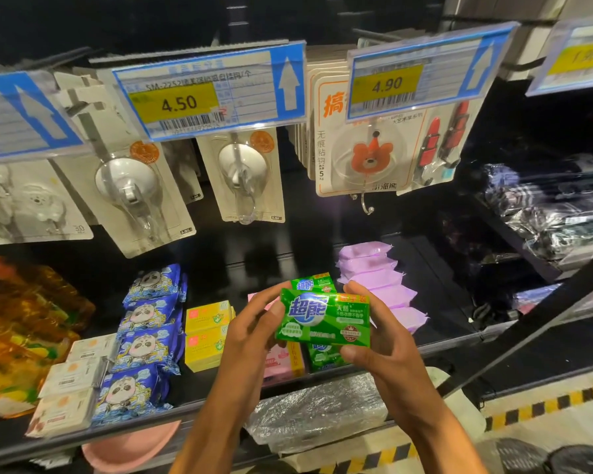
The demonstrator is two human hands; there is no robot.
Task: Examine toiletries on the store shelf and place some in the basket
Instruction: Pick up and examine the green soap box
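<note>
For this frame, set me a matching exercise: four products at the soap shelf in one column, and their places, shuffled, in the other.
Things
1. green soap pack
2. blue panda packs
3. yellow boxes
4. lilac packs

Places
A. row on the shelf beyond the right hand
B. between the white boxes and the yellow boxes
C. held in both hands, the left hand at its left end
D. just left of the left hand

Pairs: 1-C, 2-B, 3-D, 4-A

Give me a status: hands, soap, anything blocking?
Left grip and right grip both hold the green soap pack. Pack raised over the shelf. Nothing seen in the way.
</note>
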